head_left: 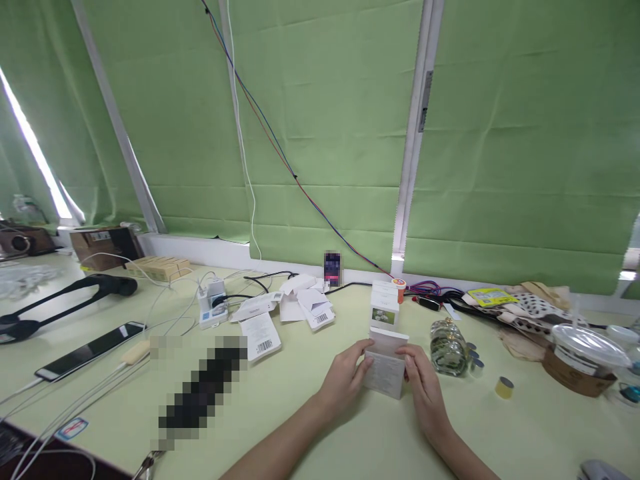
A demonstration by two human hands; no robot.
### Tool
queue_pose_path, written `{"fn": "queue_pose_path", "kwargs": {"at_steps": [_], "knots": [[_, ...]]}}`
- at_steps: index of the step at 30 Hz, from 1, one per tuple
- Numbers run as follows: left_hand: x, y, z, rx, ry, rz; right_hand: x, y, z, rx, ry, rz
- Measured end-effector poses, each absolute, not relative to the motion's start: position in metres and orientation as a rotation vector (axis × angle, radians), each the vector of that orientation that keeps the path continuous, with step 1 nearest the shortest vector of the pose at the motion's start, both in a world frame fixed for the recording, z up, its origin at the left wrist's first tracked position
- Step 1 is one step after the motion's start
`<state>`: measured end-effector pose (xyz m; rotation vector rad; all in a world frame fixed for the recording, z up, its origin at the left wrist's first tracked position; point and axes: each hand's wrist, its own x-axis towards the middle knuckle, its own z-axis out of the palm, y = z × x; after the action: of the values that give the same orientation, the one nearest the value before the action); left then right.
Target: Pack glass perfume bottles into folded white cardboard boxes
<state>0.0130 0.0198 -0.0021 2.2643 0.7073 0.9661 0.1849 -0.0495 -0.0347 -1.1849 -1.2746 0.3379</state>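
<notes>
Left hand (344, 379) and right hand (424, 387) grasp a small white box (384, 372) from opposite sides, upright on the table (310, 413), top flap apparently open. Behind it: second white box (385, 305); just right: glass bottle (447, 347), approx. beside the right hand.

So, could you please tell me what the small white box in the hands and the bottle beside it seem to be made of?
The white box, held between the left hand and right hand, looks like matte printed cardboard, with crisp folded edges. The bottle looks like clear glass, glossy and see-through, though it could be hard plastic.
</notes>
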Motion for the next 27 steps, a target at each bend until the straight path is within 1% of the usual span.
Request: {"fn": "queue_pose_path", "kwargs": {"at_steps": [11, 18, 22, 27], "knots": [[0.0131, 0.0211, -0.0034, 2.237, 0.684, 0.977, 0.1849, -0.0494, -0.0368, -1.212, -1.255, 0.340], [0.0141, 0.0239, -0.0066, 2.139, 0.647, 0.953, 0.1800, -0.0487, -0.0413, -1.237, -1.070, 0.400], [0.0158, 0.0252, -0.0086, 2.046, 0.645, 1.011, 0.1780, -0.0498, -0.0395, -1.215, -0.986, 0.451], [0.0183, 0.0278, -0.0091, 1.916, 0.616, 1.071, 0.1798, -0.0498, -0.0344, -1.243, -1.036, 0.491]]}}
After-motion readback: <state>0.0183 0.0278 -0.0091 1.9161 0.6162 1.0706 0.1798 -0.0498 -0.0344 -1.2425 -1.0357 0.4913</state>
